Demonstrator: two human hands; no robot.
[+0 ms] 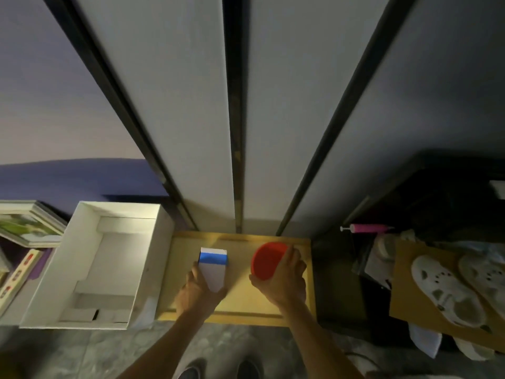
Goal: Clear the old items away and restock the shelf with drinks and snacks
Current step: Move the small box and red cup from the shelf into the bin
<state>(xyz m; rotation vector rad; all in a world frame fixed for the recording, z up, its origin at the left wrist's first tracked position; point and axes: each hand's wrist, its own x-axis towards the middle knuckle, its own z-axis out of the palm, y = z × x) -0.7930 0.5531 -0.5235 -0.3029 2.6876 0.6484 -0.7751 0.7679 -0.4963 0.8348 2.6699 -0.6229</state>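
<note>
You are looking straight down past your own two bare forearms. At the bottom edge of the view, the toes of your dark shoes point(218, 369) stand on a grey mottled stone floor point(82, 351).

Just beyond the floor lies a low, pale yellow wooden shelf board point(246, 310) with a raised lip along its near and far edges. Both hands are over this board. Your left hand point(195, 289) is closed around the near end of a tall white carton with a blue band point(213, 266) round its top; the carton stands left of the board's centre, leaning away from you. Your right hand point(287, 280) is wrapped round the right rim of a round red plastic bowl point(266, 259), fingers curled over its far edge, thumb at its near edge. The bowl is tipped so its hollow faces you, and it sits towards the board's far right corner. Carton and bowl are near each other but apart.

Left of the board, touching its left edge, is a large open white cardboard box point(93, 266). Further left, framed pictures point(30, 227) lie stacked.

Right of the board are dark clutter, a pair of white perforated clogs point(448, 291) on brown cardboard, and a pink pump-like tube point(367, 228).

Behind the board, tall grey panels point(175, 105) with dark gaps between them rise away from you.
</note>
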